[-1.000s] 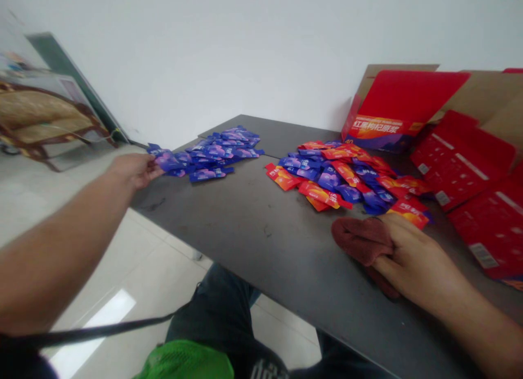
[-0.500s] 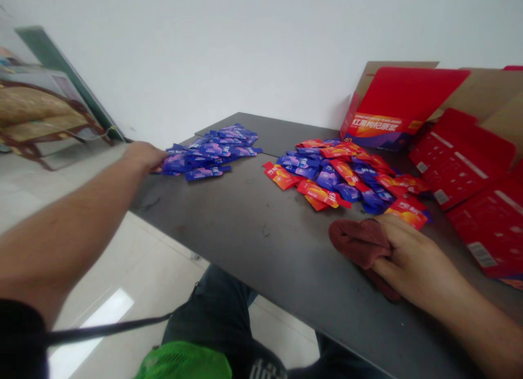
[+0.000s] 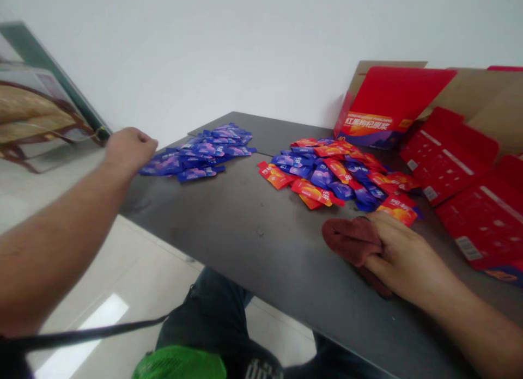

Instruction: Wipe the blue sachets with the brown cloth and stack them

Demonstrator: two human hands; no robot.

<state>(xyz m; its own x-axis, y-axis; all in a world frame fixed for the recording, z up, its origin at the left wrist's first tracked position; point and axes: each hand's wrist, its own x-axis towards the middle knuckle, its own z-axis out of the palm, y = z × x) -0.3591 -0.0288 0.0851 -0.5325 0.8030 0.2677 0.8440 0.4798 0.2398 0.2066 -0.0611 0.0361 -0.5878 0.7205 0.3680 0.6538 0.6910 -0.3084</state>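
Note:
My left hand [image 3: 129, 147] is raised just beyond the left end of a pile of blue-purple sachets [image 3: 210, 150], its fingers curled together; what they hold, if anything, is hidden. On the right, my right hand [image 3: 398, 251] grips a folded brown cloth [image 3: 353, 240] on the dark table [image 3: 229, 226]. Just behind the cloth lies a mixed pile of red-orange and blue sachets [image 3: 322, 175].
An open red box [image 3: 379, 107] stands against the wall behind the mixed pile. More red cartons [image 3: 482, 205] lean at the right beside brown cardboard. A wooden chair [image 3: 36, 117] stands at the far left, and a green bag [image 3: 180, 362] is below the table edge.
My left hand has lifted off the left end of the blue pile, whose sachets there now show more. My right hand keeps its grip on the cloth. The view has shifted slightly.

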